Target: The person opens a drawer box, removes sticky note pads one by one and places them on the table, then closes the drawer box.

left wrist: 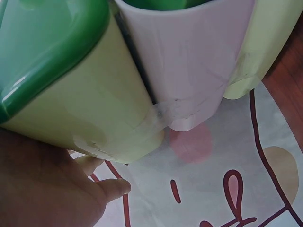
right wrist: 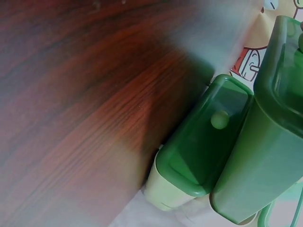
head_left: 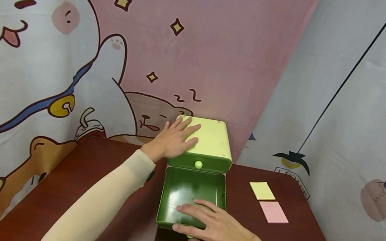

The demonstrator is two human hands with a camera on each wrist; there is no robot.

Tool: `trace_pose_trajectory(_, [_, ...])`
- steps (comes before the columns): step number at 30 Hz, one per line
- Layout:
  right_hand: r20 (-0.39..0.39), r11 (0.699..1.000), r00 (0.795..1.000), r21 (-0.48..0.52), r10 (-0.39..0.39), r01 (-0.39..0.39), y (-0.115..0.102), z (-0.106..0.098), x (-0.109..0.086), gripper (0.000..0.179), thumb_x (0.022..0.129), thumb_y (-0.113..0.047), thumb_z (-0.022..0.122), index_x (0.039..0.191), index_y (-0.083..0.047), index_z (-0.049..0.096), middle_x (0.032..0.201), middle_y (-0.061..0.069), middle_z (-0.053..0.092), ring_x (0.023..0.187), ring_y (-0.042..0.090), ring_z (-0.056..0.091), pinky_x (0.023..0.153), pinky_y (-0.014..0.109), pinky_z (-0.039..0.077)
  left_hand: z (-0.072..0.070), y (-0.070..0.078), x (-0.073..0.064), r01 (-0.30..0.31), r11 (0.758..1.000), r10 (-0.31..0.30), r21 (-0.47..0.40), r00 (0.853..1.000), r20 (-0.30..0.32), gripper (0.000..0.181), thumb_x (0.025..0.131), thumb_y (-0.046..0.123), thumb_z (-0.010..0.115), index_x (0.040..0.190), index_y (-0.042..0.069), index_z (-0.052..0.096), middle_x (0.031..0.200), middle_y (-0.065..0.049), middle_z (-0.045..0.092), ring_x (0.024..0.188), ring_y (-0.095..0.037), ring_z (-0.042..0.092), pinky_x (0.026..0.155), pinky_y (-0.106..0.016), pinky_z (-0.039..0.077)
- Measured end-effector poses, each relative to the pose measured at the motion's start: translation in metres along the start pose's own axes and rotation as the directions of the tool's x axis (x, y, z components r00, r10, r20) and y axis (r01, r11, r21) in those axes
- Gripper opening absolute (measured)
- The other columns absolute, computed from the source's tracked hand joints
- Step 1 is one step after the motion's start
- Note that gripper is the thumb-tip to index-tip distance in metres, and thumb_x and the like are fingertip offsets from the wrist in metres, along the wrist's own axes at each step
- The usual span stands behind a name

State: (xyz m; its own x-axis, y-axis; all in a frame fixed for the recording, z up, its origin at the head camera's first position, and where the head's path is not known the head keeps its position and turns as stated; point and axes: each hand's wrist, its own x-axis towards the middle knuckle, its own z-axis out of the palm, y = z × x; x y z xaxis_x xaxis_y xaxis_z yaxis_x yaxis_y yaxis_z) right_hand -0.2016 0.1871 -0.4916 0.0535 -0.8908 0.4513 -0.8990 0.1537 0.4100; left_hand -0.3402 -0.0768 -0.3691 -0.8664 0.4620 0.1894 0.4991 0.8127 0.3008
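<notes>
A small drawer cabinet (head_left: 212,139) with a pale yellow top stands toward the back of the table. Its upper green drawer front (head_left: 216,164) with a light green knob is closed. Below it, a green drawer (head_left: 177,187) is pulled far out, with nothing seen inside. My left hand (head_left: 173,140) rests on the cabinet top with fingers spread. The left wrist view shows that hand against the yellow casing (left wrist: 118,109), above a pink casing (left wrist: 189,61). Over the pulled-out drawer's front edge is my right hand (head_left: 219,230), fingers extended, thumb near the partly hidden knob.
Right of the cabinet lie a yellow sticky-note pad (head_left: 262,190) and a pink one (head_left: 274,212). In the right wrist view, a lower closed green drawer (right wrist: 203,142) sits just above the brown table (right wrist: 85,104). A printed cloth (head_left: 225,39) hangs behind.
</notes>
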Motion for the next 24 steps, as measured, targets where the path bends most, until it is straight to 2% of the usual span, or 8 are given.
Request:
trace_pose_trajectory(4, [0.008,1.000,1.000,-0.001,-0.018,0.018,-0.0003,0.0001,-0.0009,0.074,0.100,-0.043,0.093,0.166,-0.025,0.066,0.173,0.015,0.061,0.157,0.025,0.064,0.128,0.052,0.057,0.0000,-0.0002,-0.0003,0.001,1.000,-0.001,-0.004,1.000,0.001,0.070,0.122,0.065,0.030,0.187,0.037,0.030,0.199,-0.005,0.014,0.187,-0.039,0.004,0.146,-0.079,0.009])
trace_pose_trajectory(8, [-0.002,1.000,1.000,0.021,-0.009,0.009,-0.0014,-0.0009,-0.0004,0.059,0.094,-0.039,0.100,0.147,-0.027,0.078,0.173,0.014,0.062,0.156,0.024,0.065,0.128,0.050,0.057,-0.0005,0.0000,-0.0002,0.000,1.000,0.000,-0.013,1.000,0.006,0.071,0.122,0.066,0.030,0.187,0.038,0.029,0.199,-0.005,0.013,0.187,-0.038,0.003,0.146,-0.078,0.008])
trace_pose_trajectory(12, [-0.019,0.999,1.000,0.032,-0.009,0.009,-0.0016,-0.0012,0.0001,0.049,0.089,-0.036,0.105,0.132,-0.028,0.083,0.172,0.013,0.064,0.155,0.024,0.067,0.128,0.051,0.058,-0.0011,0.0000,-0.0003,0.000,1.000,0.000,-0.016,1.000,0.005,0.070,0.122,0.065,0.029,0.187,0.038,0.029,0.199,-0.004,0.013,0.187,-0.038,0.002,0.146,-0.078,0.008])
trace_pose_trajectory(16, [-0.031,0.999,0.998,-0.003,-0.049,0.049,-0.0004,-0.0011,0.0006,0.046,0.092,-0.037,0.103,0.132,-0.027,0.084,0.170,0.014,0.066,0.154,0.026,0.069,0.127,0.053,0.058,0.0003,-0.0016,0.0001,0.001,1.000,0.000,-0.012,1.000,0.006,0.070,0.122,0.065,0.027,0.187,0.039,0.028,0.199,-0.004,0.013,0.187,-0.038,0.003,0.146,-0.079,0.008])
trace_pose_trajectory(24, [-0.059,0.990,0.992,-0.090,-0.110,0.104,0.0051,-0.0063,0.0042,0.033,0.105,-0.037,0.089,0.135,-0.023,0.087,0.167,0.012,0.070,0.151,0.027,0.071,0.123,0.054,0.060,0.0020,-0.0027,-0.0006,-0.004,1.000,0.004,-0.002,1.000,0.004,0.071,0.122,0.066,0.029,0.187,0.038,0.028,0.200,-0.005,0.012,0.187,-0.038,0.002,0.147,-0.077,0.007])
